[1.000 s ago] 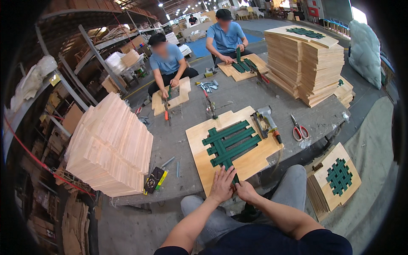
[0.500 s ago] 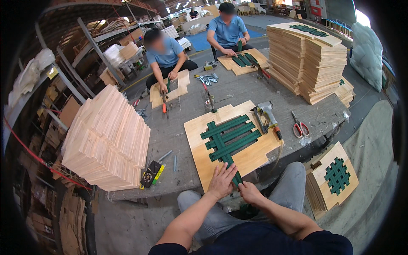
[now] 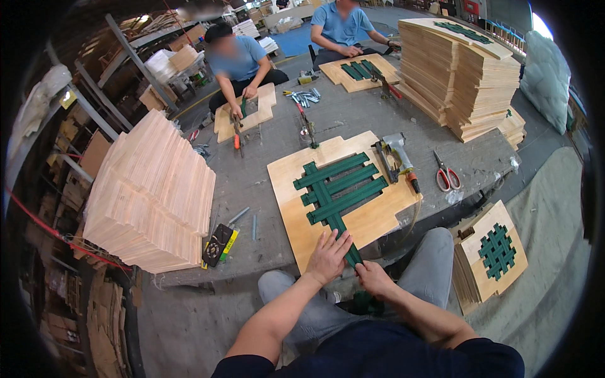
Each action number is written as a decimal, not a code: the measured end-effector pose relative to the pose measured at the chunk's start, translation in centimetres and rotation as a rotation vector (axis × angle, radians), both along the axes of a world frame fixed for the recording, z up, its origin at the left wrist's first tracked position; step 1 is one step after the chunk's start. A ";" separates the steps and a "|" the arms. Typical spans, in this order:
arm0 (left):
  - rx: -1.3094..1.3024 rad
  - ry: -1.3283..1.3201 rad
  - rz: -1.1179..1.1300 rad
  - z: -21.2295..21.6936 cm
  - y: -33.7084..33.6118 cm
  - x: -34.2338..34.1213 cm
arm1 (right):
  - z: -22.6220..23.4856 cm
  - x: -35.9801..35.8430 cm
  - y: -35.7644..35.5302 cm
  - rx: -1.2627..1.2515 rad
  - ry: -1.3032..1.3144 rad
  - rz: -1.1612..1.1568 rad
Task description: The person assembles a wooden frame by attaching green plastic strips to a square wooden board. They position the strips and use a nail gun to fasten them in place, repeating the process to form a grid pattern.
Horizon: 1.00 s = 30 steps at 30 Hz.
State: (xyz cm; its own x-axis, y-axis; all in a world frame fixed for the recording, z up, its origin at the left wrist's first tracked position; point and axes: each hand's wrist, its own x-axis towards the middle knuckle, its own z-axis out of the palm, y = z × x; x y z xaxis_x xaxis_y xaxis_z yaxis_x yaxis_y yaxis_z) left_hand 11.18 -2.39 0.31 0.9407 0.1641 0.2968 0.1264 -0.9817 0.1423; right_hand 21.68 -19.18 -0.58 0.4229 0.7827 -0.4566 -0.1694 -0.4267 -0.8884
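Both hands on green webbing at the bench's near edge.

Left hand (image 3: 328, 255) presses the green strap (image 3: 345, 242) flat on the plywood board (image 3: 378, 217); right hand (image 3: 373, 277) seemingly pinches its loose end. Soft, light, limp — best taken near the end.

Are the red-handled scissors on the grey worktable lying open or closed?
Closed: the red-handled scissors lie flat on the grey worktable, blades together in one point, handle loops side by side.

Yellow-black packet (image 3: 218, 244) beside wood stack (image 3: 151, 195)
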 end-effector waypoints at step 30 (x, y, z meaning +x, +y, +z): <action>-2.174 -0.448 0.533 -6.4 -7.3 0.1 | -9.9 5.2 3.2 -0.110 -0.676 0.537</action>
